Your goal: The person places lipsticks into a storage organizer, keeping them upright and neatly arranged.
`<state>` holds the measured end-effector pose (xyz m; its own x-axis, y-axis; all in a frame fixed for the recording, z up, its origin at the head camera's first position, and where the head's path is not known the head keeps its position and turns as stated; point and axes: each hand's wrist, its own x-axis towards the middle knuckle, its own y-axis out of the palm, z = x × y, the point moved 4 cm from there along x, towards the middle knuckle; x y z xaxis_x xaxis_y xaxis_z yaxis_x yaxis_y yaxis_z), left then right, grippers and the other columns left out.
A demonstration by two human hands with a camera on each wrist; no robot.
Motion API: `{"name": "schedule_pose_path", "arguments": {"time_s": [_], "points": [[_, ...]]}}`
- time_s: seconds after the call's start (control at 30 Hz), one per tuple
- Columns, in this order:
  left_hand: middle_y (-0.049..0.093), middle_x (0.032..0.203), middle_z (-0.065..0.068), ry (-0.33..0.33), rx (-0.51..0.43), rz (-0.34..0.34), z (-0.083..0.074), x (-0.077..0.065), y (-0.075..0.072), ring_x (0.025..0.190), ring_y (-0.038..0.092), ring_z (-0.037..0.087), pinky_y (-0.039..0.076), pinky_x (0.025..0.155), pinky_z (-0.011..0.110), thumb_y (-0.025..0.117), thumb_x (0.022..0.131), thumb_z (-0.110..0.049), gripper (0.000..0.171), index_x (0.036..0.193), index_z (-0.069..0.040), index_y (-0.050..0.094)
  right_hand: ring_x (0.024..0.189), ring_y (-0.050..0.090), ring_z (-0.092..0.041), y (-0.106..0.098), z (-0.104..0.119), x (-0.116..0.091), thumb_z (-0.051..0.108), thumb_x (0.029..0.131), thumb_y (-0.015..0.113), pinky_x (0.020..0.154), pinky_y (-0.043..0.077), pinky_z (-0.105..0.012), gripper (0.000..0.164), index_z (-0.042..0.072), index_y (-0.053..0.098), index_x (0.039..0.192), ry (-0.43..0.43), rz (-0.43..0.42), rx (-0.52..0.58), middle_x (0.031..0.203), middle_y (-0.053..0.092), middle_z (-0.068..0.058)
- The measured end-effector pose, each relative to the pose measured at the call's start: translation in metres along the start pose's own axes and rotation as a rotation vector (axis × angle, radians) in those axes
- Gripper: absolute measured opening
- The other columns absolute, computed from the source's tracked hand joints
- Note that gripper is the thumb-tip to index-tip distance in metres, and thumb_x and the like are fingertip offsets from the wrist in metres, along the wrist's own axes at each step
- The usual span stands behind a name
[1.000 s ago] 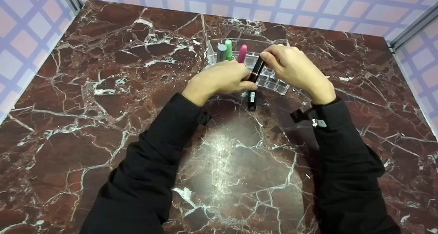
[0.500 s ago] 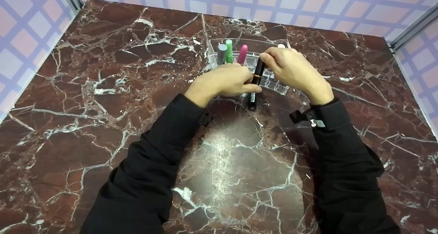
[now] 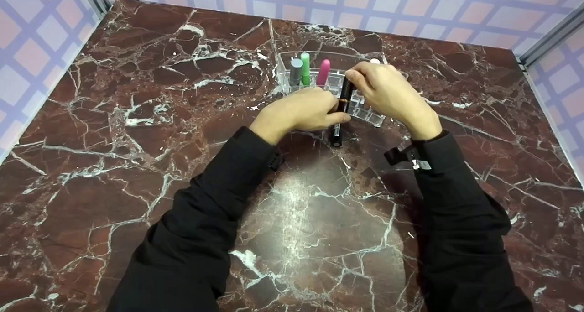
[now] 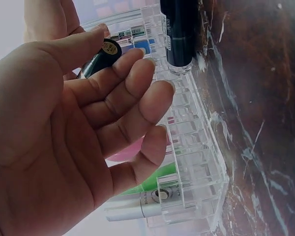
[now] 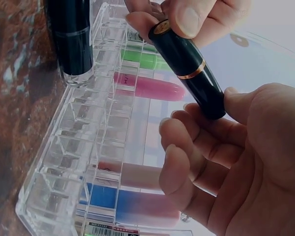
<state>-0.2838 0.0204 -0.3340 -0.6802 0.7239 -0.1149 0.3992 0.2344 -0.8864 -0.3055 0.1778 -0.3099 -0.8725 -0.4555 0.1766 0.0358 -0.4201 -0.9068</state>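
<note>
A black lipstick tube with a gold band [image 5: 196, 73] is held between both hands above the clear organizer [image 3: 374, 119]. My left hand [image 3: 301, 107] pinches its near end, which has a gold label, between thumb and index finger. At the opposite end, my right hand [image 3: 393, 91] pinches the tube between thumb and fingers; the other fingers are loosely bent. No gap shows at the gold band. A second black tube [image 3: 336, 137] with a white label and a clear end lies low at the organizer's front, partly hidden by my left hand in the head view.
In the organizer stand a silver tube [image 3: 295, 72], a green tube [image 3: 305, 68], a pink tube [image 3: 323, 72] and a blue-and-pink tube [image 5: 142, 206]. A pale tube [image 5: 137, 175] stands beside the last. Under everything is a dark red marbled tabletop [image 3: 137, 184], with patterned walls [image 3: 410, 6] behind.
My left hand has shifted slightly right and toward me, and my right hand slightly left. The held lipstick tube leans a little less in the head view. Both hands keep their grip.
</note>
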Motion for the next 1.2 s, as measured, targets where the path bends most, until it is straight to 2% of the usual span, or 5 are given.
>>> {"name": "schedule_pose_path", "arguments": {"time_s": [0.17, 0.53, 0.73, 0.97, 1.2], "points": [[0.060, 0.078, 0.001, -0.024, 0.000, -0.005, 0.001, 0.000, 0.000, 0.065, 0.058, 0.018, 0.051, 0.067, 0.034, 0.051, 0.108, -0.045, 0.039, 0.090, -0.012, 0.061, 0.077, 0.056, -0.028, -0.001, 0.001, 0.000, 0.034, 0.112, 0.046, 0.079, 0.049, -0.044, 0.042, -0.002, 0.068, 0.114, -0.002, -0.013, 0.011, 0.089, 0.062, -0.014], [0.057, 0.075, 0.001, -0.217, 0.070, -0.054, 0.008, -0.003, -0.009, 0.059, 0.051, 0.014, 0.045, 0.055, 0.028, 0.052, 0.108, -0.047, 0.042, 0.087, -0.012, 0.062, 0.068, 0.051, -0.017, -0.009, 0.003, -0.005, 0.035, 0.111, 0.047, 0.064, 0.044, -0.028, 0.039, 0.004, 0.068, 0.121, 0.013, -0.044, 0.073, 0.092, 0.065, -0.008], [0.057, 0.080, 0.002, -0.402, 0.167, -0.063, 0.017, -0.007, -0.013, 0.062, 0.049, 0.014, 0.038, 0.052, 0.025, 0.048, 0.109, -0.044, 0.039, 0.096, -0.011, 0.064, 0.068, 0.055, -0.016, -0.016, 0.001, -0.006, 0.035, 0.110, 0.050, 0.066, 0.045, -0.027, 0.038, 0.005, 0.067, 0.124, 0.041, -0.128, 0.113, 0.105, 0.073, -0.003], [0.069, 0.112, 0.011, -0.594, 0.241, -0.108, 0.028, -0.011, -0.017, 0.092, 0.065, 0.026, 0.053, 0.074, 0.039, 0.048, 0.108, -0.044, 0.041, 0.117, -0.011, 0.070, 0.072, 0.056, -0.013, -0.021, 0.000, -0.005, 0.037, 0.108, 0.052, 0.069, 0.042, -0.026, 0.040, 0.003, 0.069, 0.119, 0.002, -0.309, 0.070, 0.106, 0.075, -0.006], [0.066, 0.109, 0.007, -0.720, 0.238, -0.006, 0.036, -0.011, -0.017, 0.087, 0.060, 0.021, 0.045, 0.065, 0.032, 0.049, 0.107, -0.045, 0.041, 0.122, -0.012, 0.068, 0.083, 0.054, -0.024, -0.020, -0.004, -0.002, 0.033, 0.107, 0.055, 0.088, 0.036, -0.036, 0.036, 0.003, 0.071, 0.117, -0.039, -0.362, -0.037, 0.105, 0.076, -0.009]]}}
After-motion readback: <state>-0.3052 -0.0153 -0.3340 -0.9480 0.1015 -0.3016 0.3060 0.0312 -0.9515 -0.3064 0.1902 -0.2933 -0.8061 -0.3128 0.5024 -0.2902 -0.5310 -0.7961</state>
